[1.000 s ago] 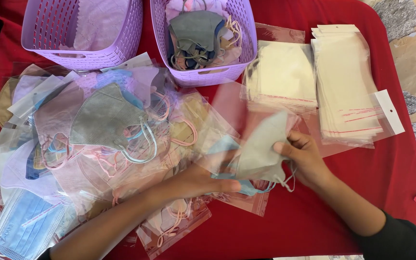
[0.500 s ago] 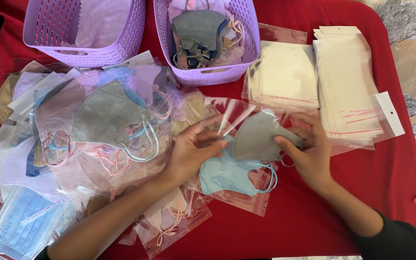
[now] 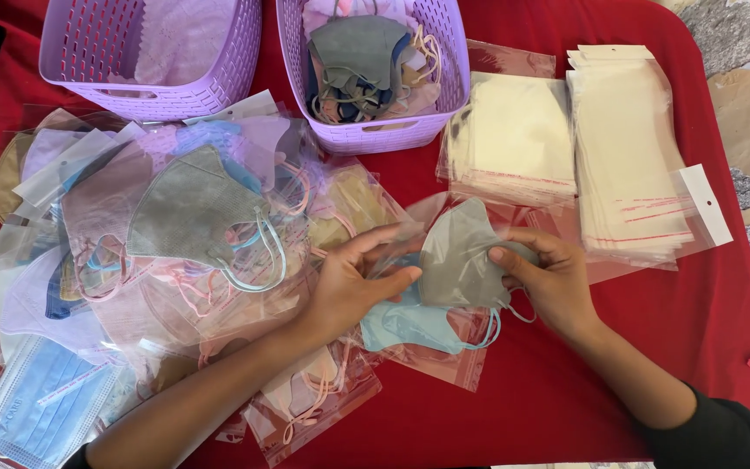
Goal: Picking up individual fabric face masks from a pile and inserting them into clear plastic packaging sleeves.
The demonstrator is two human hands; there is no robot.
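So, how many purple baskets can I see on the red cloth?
2. One purple basket stands at the top left, holding pale fabric. The other purple basket stands right of it, top centre, full of loose masks. No other basket shows.

Clear plastic sleeves [image 3: 627, 148] with red seal strips sit stacked at my right; bagged masks [image 3: 193, 234] heap at my left; one clear bag [image 3: 431, 230] lies between my hands.

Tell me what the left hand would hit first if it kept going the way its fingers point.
The left hand points right, toward the grey mask it already touches at the clear bag's mouth. Just past that lies the right hand, though depth is hard to judge.
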